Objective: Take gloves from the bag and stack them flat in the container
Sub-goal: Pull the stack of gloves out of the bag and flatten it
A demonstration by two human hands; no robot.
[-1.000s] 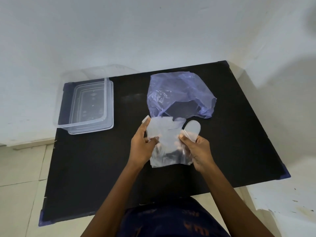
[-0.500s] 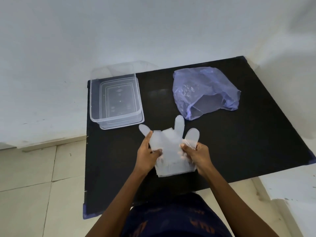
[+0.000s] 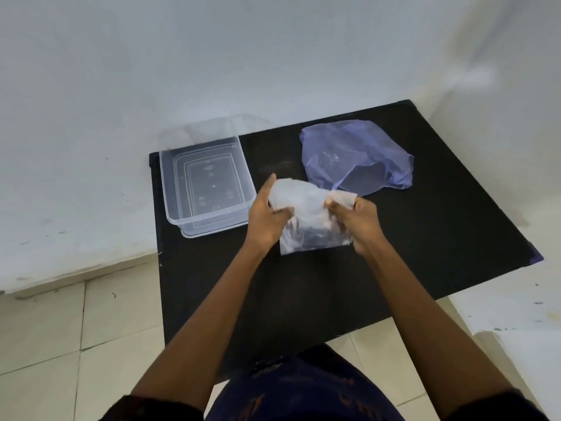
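I hold a clear, thin plastic glove (image 3: 306, 218) above the black table (image 3: 425, 238), its finger end folded over toward me. My left hand (image 3: 267, 218) grips its left side and my right hand (image 3: 356, 220) grips its right side. The clear rectangular container (image 3: 206, 189) stands at the table's back left, just left of my left hand, with nothing visible inside. The crumpled blue plastic bag (image 3: 358, 158) lies at the back right, its mouth facing me, behind my right hand.
The table stands against a white wall, with a white ledge (image 3: 522, 323) at its right. Tiled floor (image 3: 60, 344) shows to the left and below the front edge. My dark clothing (image 3: 303, 390) fills the bottom of the view.
The glove's fingers, spread flat and pointing away half a second ago, are now folded over. Both hands have lifted slightly with the glove. The camera has shifted, so the container and bag sit further right.
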